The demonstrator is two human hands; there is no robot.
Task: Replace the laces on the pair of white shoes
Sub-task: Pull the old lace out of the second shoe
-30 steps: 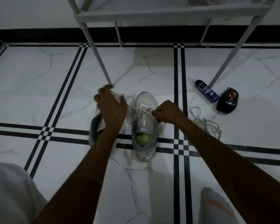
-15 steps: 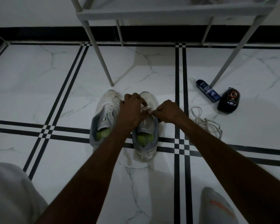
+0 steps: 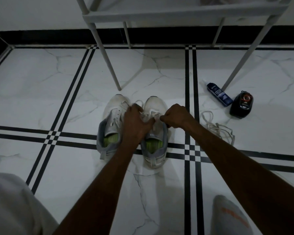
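Home entryway: marble-tiled floor point(image 3: 41, 92), shoe rack point(image 3: 176, 12)

I see a white marble-look floor point(image 3: 41, 85) with black stripes carrying two white shoes point(image 3: 115, 114) side by side, a loose lace pile point(image 3: 215, 128), a blue bottle point(image 3: 219, 96), a black case point(image 3: 242, 105) and rack legs point(image 3: 107, 60).

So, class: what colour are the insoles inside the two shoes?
Bright yellow-green insoles, clearest in the head view.

Two shoes point(image 3: 112, 126) point(image 3: 154, 141), two hands point(image 3: 136, 122) point(image 3: 176, 117), one loose lace point(image 3: 215, 128), one blue bottle point(image 3: 219, 96), one black container point(image 3: 242, 105).
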